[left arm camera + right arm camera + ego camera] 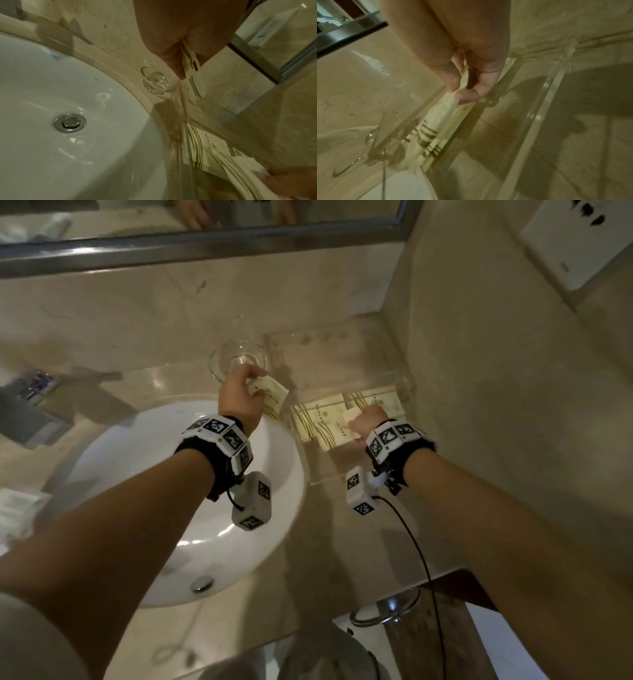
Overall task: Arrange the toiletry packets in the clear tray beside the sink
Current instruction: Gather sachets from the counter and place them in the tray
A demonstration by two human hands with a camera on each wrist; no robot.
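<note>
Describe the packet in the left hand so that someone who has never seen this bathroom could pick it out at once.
Start at the white sink; just past its far right rim stands an empty glass. The packet is the cream, gold-striped one pinched by the left hand in the air there, unlike its lookalikes lying inside the clear tray.

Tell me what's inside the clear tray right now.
The clear tray holds several cream toiletry packets lying at its near end; its far end shows only counter through the base. The right hand pinches one packet there and covers whatever lies beneath it.
</note>
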